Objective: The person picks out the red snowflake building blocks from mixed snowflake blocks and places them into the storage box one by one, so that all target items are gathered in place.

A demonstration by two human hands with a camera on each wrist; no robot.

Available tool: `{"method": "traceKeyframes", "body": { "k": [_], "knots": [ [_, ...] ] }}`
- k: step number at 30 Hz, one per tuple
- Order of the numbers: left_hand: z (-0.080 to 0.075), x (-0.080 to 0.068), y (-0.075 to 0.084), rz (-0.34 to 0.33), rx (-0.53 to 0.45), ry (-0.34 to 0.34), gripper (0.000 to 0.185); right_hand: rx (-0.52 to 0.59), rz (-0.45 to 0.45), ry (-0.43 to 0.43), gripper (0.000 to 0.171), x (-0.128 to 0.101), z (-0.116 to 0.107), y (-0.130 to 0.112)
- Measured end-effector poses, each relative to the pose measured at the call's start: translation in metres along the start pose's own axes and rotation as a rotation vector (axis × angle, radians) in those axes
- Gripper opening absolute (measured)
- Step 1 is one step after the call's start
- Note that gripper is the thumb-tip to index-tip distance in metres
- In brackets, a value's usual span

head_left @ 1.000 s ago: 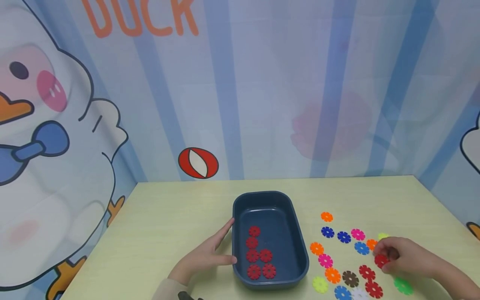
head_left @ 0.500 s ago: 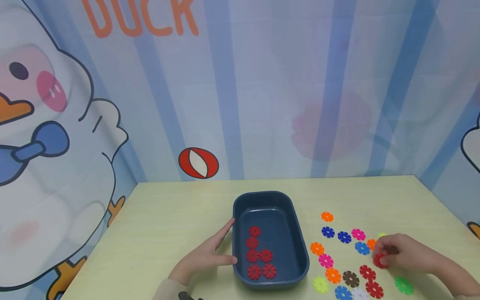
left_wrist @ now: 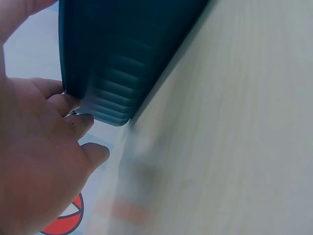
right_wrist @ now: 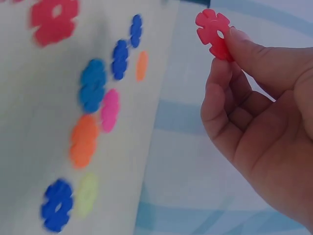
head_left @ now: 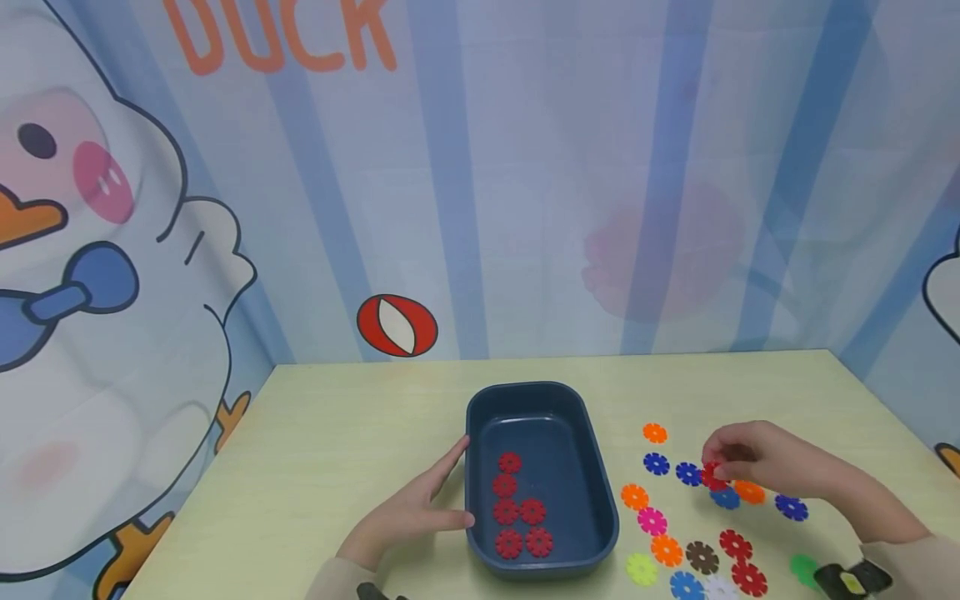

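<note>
So the red snowflake disc (right_wrist: 213, 30) is up off the table right now, pinched at its edge between the thumb and fingertips of the right hand (head_left: 757, 458), and it sits to the right of the dark blue tray (head_left: 596, 492), above the loose scatter of discs and well apart from the tray's rim. Looks to me like red ones are being sorted into that tray: six red discs (head_left: 517, 508) already lie flat on its floor, toward the near left side. Still out on the pale table (head_left: 337, 433) to the right of the tray are two more red discs (head_left: 738, 558) near the front edge, so I'd say it's well over halfway, with the one in hand plus those two left to go. The rest of the pile right of the tray is other colours: orange, dark blue, light blue, pink, brown, yellow-green, green and a white one at the very front. The left hand (head_left: 408, 517) holds nothing; it's flat on the table with fingers straight, resting against the tray's left wall, and the left wrist view shows the fingertips touching the ribbed outer side. The hands are well apart, with the tray between them.
</note>
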State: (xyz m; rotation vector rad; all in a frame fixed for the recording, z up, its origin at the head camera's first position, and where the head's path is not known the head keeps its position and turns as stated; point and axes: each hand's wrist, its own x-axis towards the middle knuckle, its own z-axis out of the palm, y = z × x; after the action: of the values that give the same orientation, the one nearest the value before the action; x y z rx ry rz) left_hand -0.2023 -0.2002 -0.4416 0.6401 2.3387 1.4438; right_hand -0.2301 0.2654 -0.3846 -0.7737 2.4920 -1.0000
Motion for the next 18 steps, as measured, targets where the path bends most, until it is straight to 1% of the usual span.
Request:
{"method": "traceKeyframes", "body": {
  "k": [7, 11, 14, 18],
  "knots": [
    [0.000, 0.000, 0.002, -0.002, 0.002, 0.000, 0.096, -0.045, -0.083, 0.012, 0.009, 0.028, 0.001, -0.039],
    [0.000, -0.001, 0.003, -0.015, 0.003, 0.003, 0.096, -0.063, -0.172, 0.018, 0.008, 0.041, 0.004, -0.058],
    [0.001, -0.001, 0.003, -0.015, 0.000, 0.003, 0.096, -0.071, -0.224, 0.017, 0.008, 0.051, 0.007, -0.069],
    [0.001, -0.001, 0.002, -0.010, -0.009, 0.001, 0.096, -0.072, -0.252, 0.003, 0.008, 0.063, 0.012, -0.078]
  ]
}}
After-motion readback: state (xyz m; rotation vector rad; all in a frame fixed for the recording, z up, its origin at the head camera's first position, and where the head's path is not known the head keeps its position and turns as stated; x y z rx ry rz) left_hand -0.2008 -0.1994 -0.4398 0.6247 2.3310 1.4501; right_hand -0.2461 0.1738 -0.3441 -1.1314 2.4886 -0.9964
